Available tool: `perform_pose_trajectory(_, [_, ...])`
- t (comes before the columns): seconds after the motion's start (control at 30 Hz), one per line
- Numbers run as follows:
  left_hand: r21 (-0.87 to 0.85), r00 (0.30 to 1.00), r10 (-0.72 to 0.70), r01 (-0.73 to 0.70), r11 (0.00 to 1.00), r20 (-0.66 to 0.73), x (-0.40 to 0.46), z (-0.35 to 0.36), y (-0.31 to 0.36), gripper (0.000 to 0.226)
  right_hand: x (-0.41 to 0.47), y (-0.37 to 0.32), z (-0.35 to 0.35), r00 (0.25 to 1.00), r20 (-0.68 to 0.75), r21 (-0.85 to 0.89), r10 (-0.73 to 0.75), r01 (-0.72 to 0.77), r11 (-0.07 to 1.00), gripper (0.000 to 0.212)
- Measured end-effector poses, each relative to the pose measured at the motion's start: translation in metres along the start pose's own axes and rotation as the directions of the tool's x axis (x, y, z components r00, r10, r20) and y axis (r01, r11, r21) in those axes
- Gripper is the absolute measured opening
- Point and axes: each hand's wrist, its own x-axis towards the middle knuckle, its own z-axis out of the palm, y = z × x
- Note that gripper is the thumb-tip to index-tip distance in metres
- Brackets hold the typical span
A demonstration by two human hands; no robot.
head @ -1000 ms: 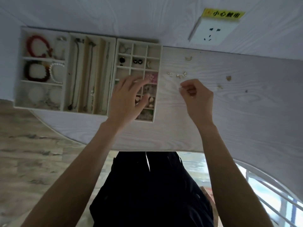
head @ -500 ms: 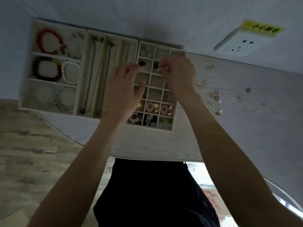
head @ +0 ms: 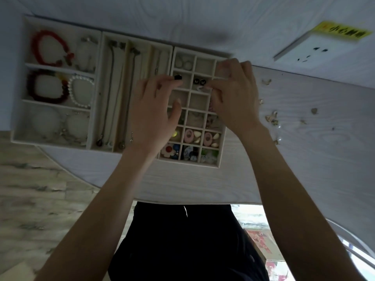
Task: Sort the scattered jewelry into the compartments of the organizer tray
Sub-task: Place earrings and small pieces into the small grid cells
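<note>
Hands: left hand (head: 154, 116) open, fingers loose; right hand (head: 233, 94) maybe pinching a small white piece (head: 200, 88).
Tray (head: 221, 151): partly hidden by both hands.
Table (head: 304, 169): loose bits (head: 272, 118), socket (head: 316, 51), yellow label (head: 343, 32) too blurry to read.

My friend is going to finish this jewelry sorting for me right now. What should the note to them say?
Right hand: over the grid tray, fingertips pinching a small white piece above a cell in its upper rows.
Left hand: open, hovering over the grid tray's left edge, holding nothing.
Done: bracelets, including the red bracelet, lie in the left tray; necklaces lie in the middle tray; many grid cells are filled.
Left: drop the white piece in, then collect the small loose pieces scattered on the table to the right of the trays.
</note>
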Motion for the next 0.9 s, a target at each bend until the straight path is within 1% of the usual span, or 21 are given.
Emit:
perform_pose_trajectory(0.1, [0.059,0.999,-0.033,0.032,0.998,0.007,0.000,0.002,-0.005,0.032,-0.003,0.000,0.007,0.999,0.033,0.005,0.000,0.000,1.000,0.031])
perform_pose_trajectory(0.17, [0.081,0.998,-0.060,0.059,0.995,0.013,-0.001,0.003,-0.008,0.040,-0.005,-0.001,0.010,0.999,0.045,0.004,0.005,-0.005,1.000,0.031])
perform_pose_trajectory(0.27, [0.080,0.992,-0.111,0.106,0.991,0.058,-0.002,0.002,-0.012,0.051,-0.004,-0.003,0.011,0.999,0.043,0.018,0.031,-0.031,0.999,0.032])
perform_pose_trajectory(0.33, [0.086,0.987,-0.132,0.124,0.989,0.087,-0.003,0.002,-0.014,0.050,-0.003,-0.004,0.013,0.998,0.058,0.019,0.034,-0.035,0.999,0.031])
perform_pose_trajectory(0.5, [0.084,0.992,-0.109,0.103,0.991,0.069,-0.002,0.002,-0.016,0.042,0.000,-0.007,0.014,0.998,0.033,0.061,0.057,-0.059,0.996,0.029])
perform_pose_trajectory(0.67, [0.062,0.993,-0.105,0.101,0.993,0.058,-0.001,0.002,-0.017,0.042,-0.001,-0.009,0.016,0.998,0.021,0.071,0.066,-0.067,0.995,0.032])
perform_pose_trajectory(0.77, [0.046,0.993,-0.105,0.103,0.994,0.050,-0.002,0.002,-0.014,0.041,-0.002,-0.009,0.018,0.998,0.016,0.062,0.056,-0.057,0.996,0.030])
perform_pose_trajectory(0.83, [0.049,0.994,-0.086,0.083,0.995,0.062,-0.001,0.001,-0.010,0.040,-0.004,-0.010,0.014,0.998,-0.016,0.087,0.067,-0.066,0.994,0.026])
perform_pose_trajectory(0.9, [0.050,0.995,-0.032,0.027,0.998,0.092,-0.002,0.002,-0.003,0.038,-0.009,-0.008,0.003,0.991,-0.074,0.132,0.115,-0.105,0.986,0.024])
